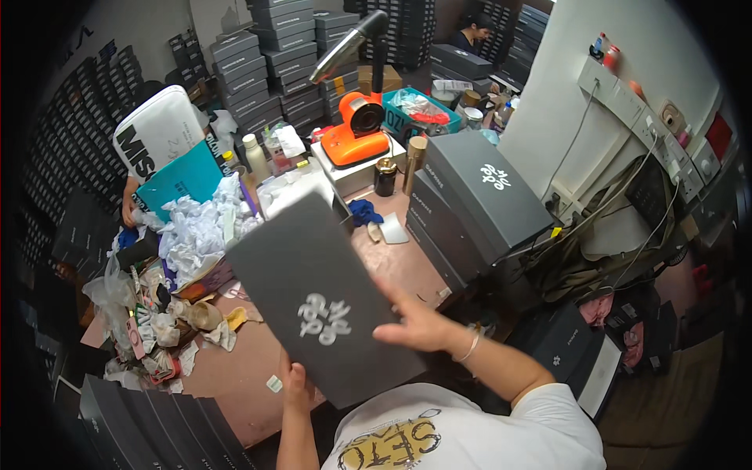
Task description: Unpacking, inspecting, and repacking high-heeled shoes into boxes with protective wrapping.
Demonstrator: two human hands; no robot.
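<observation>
A dark grey shoe box (313, 274) with a silver emblem on its lid is tilted above the pink table, in front of my chest. My left hand (297, 384) grips its lower left edge, thumb showing and the other fingers hidden beneath. On the right side, my right hand (419, 323) holds the box, its thumb on the lid and a finger stretched along the edge. Whether the box has anything inside cannot be seen, as the lid is on.
Crumpled white paper (200, 227) and mixed scraps cover the table's left side. An orange device (356, 133) stands at the back. Stacked grey boxes rise at the right (489, 196) and lower left (157, 423). Another person (472, 35) is far back.
</observation>
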